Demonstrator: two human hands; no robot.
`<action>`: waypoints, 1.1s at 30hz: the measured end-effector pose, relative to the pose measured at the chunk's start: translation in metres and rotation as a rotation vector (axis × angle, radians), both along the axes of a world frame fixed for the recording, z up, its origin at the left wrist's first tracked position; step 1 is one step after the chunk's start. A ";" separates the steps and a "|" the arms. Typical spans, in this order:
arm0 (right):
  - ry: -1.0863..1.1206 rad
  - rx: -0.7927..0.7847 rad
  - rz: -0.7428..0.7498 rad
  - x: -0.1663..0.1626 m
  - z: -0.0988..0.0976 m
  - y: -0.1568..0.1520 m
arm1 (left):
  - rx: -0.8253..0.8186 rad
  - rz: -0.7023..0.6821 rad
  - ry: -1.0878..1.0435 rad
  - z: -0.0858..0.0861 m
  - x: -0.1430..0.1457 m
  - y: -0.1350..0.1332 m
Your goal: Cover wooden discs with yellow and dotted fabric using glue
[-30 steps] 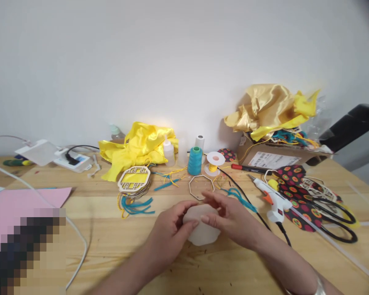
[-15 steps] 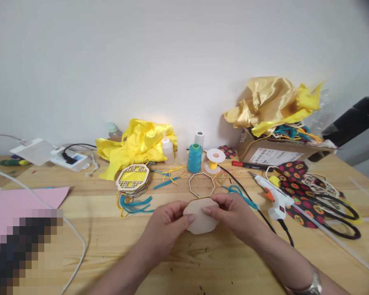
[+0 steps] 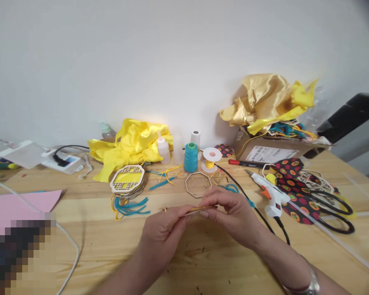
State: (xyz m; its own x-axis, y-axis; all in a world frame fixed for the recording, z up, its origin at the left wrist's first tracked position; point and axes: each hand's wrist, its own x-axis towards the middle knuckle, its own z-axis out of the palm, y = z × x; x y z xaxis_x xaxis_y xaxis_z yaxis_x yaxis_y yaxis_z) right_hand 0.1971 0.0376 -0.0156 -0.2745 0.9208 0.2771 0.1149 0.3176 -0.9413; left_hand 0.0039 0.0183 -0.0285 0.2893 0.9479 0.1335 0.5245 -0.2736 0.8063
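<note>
Between my two hands is a thin pale plaque with a wooden-coloured edge [image 3: 197, 210], seen nearly edge-on. My left hand [image 3: 166, 227] pinches its left end between thumb and fingers. At the other end my right hand [image 3: 229, 213] grips it, thumb below and fingers above. The plaque's faces hardly show at this angle. Just beyond my hands lies an octagonal wooden ring [image 3: 186, 187] on the wooden table [image 3: 184, 266]. Farther left rests a stack of wooden lattice frames [image 3: 127, 180] with teal and yellow tassels [image 3: 132, 206].
Behind stand a teal thread cone [image 3: 191, 158], a white spool [image 3: 212, 155], a squeeze bottle [image 3: 163, 150] and yellow satin [image 3: 132, 141]. To the right lie a glue gun [image 3: 270, 194], scissors [image 3: 336, 211] and patterned fabric [image 3: 301, 207]. A cardboard box [image 3: 267, 149] sits behind them; pink paper [image 3: 21, 203] lies left.
The plaque has been tilted from showing its pale flat face to nearly edge-on. My left hand has turned with it, and both hands keep their hold. The view has shifted slightly.
</note>
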 end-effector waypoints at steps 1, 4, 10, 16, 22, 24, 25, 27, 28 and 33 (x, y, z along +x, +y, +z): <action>0.005 0.009 -0.002 0.000 0.000 0.000 | 0.009 0.003 0.012 -0.001 -0.001 0.000; 0.012 0.032 -0.016 -0.001 0.001 -0.002 | 0.018 0.011 0.028 -0.003 -0.001 -0.001; -0.039 0.014 -0.068 0.000 0.002 -0.003 | -0.145 0.004 -0.116 0.003 0.004 0.000; -0.257 -0.316 -0.063 -0.003 -0.008 0.002 | -0.466 -0.102 -0.228 0.004 0.007 0.004; -0.417 -0.304 -0.060 -0.007 -0.016 0.001 | -0.374 -0.112 0.052 0.004 0.005 0.005; -0.477 -0.242 -0.078 -0.006 -0.017 -0.001 | -0.311 -0.105 0.126 0.003 0.005 0.005; -0.507 -0.211 -0.084 -0.006 -0.017 -0.001 | -0.272 -0.100 0.166 0.003 0.005 0.005; -0.558 -0.158 -0.093 -0.006 -0.016 -0.002 | -0.199 -0.093 0.246 0.002 0.005 0.004; -0.579 -0.140 -0.093 -0.006 -0.016 -0.003 | -0.175 -0.091 0.279 0.001 0.004 0.004; -0.649 -0.104 -0.086 -0.007 -0.015 -0.002 | -0.162 -0.101 0.385 -0.002 0.006 0.004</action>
